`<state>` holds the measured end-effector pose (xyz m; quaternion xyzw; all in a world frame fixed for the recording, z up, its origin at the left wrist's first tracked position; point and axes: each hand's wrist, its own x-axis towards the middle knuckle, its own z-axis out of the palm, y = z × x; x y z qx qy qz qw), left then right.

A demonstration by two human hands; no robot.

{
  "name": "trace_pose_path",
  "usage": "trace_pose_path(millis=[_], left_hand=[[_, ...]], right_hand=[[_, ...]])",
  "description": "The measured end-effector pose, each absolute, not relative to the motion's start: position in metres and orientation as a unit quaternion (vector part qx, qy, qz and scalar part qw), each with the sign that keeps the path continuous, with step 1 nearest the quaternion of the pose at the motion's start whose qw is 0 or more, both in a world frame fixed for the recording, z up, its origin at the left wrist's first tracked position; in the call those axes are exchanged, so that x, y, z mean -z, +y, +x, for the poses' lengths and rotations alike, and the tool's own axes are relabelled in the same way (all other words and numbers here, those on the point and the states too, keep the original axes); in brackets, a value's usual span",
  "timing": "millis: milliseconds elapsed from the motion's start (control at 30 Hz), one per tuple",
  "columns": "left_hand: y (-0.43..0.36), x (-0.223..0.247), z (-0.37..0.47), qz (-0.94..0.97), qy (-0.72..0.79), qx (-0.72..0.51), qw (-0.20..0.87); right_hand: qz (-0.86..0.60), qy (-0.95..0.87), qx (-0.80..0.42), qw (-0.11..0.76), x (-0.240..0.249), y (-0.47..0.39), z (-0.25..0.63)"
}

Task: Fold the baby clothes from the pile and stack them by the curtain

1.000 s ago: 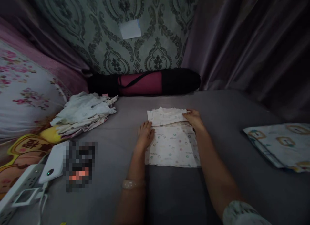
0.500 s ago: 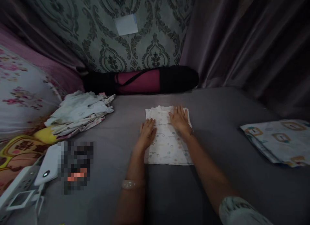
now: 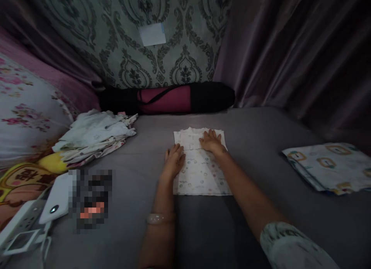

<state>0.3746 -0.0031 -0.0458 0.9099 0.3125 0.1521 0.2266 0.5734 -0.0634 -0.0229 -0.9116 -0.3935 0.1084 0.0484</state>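
Observation:
A white patterned garment [image 3: 199,176] lies flat on the grey bedsheet, its far part folded over toward me. My left hand [image 3: 174,160] rests along its left edge, fingers stretched out and partly on the cloth. On the folded part near the far right corner lies my right hand [image 3: 213,142], palm down with the fingers spread. Neither hand grips the fabric. The cloth under both palms is hidden.
Left of the garment is a heap of light clothes [image 3: 95,130]. A folded patterned cloth [image 3: 330,164] lies to the right. A long black and pink bag [image 3: 168,99] spans the back. A power strip [image 3: 26,218] and white device [image 3: 59,199] sit front left.
My right hand has slid slightly left and toward me over the folded part. My left hand has barely moved. The view has shifted a little.

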Motion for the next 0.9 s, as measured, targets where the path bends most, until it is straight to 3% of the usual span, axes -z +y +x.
trace_pose_path(millis=[167,433,567,900], left_hand=[[-0.001,0.043,0.374,0.897,0.346,-0.153,0.229],[0.0,0.041,0.372,0.887,0.362,-0.15,0.246],[0.001,0.041,0.37,0.881,0.363,-0.172,0.251],[0.012,0.046,0.367,0.853,0.38,-0.231,0.274]], right_hand=[[-0.912,-0.4,-0.044,0.081,0.034,-0.051,0.569],[-0.913,-0.4,-0.038,0.072,0.037,-0.045,0.563],[-0.862,-0.496,0.001,0.107,0.03,-0.027,0.543],[-0.854,-0.51,-0.052,0.085,0.041,-0.011,0.535]])
